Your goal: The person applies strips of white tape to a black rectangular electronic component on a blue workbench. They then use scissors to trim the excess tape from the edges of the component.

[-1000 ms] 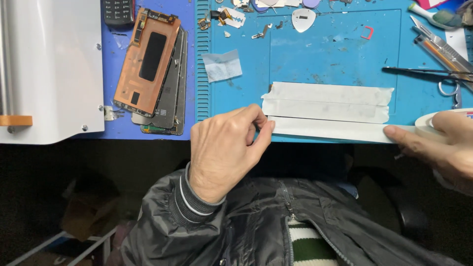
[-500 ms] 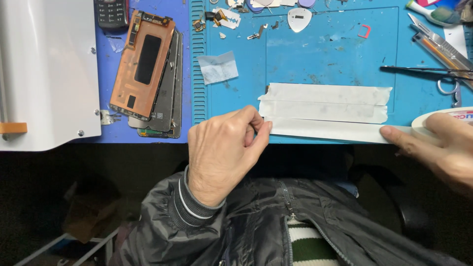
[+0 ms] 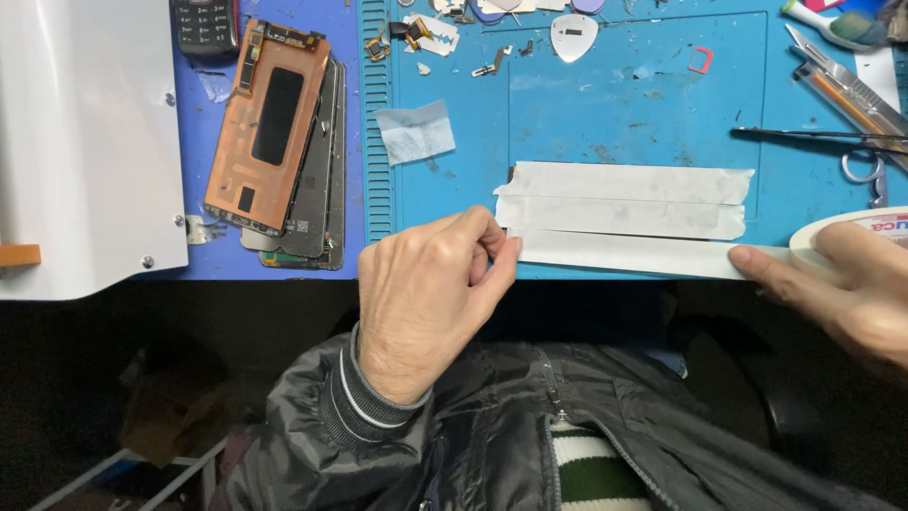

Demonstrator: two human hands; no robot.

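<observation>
Head view. The roll of tape (image 3: 856,237) at the right edge was largely covered by the right hand (image 3: 851,298), and only its upper rim showed. The right hand itself was cut off by the frame edge, so its wrist and most of its fingers could not be seen. The near end of the lowest tape strip (image 3: 624,254) was hidden under the fingertips of the left hand (image 3: 426,293). A white machine housing (image 3: 85,142) at the left was cropped by the frame, as was the dark keypad phone (image 3: 206,26) at the top edge. Small parts along the top of the blue mat (image 3: 605,104) were too small to identify.

The left hand lay palm down at the front edge of the mat, its knuckles raised and the wrist emerging from a dark jacket cuff (image 3: 364,402). Its thumb and forefinger were closed on the left end of the lowest tape strip, pinning it to the mat. The right hand was closed around the roll of tape, with one finger extended flat along the strip. The strip ran taut between the two hands, parallel to the front edge of the mat.

Two more tape strips (image 3: 624,197) lay just above it, each overlapping the next. A copper-coloured phone panel (image 3: 270,128) rested on a stack of dark panels left of the mat. A pair of scissors (image 3: 832,142) lay at the right.
</observation>
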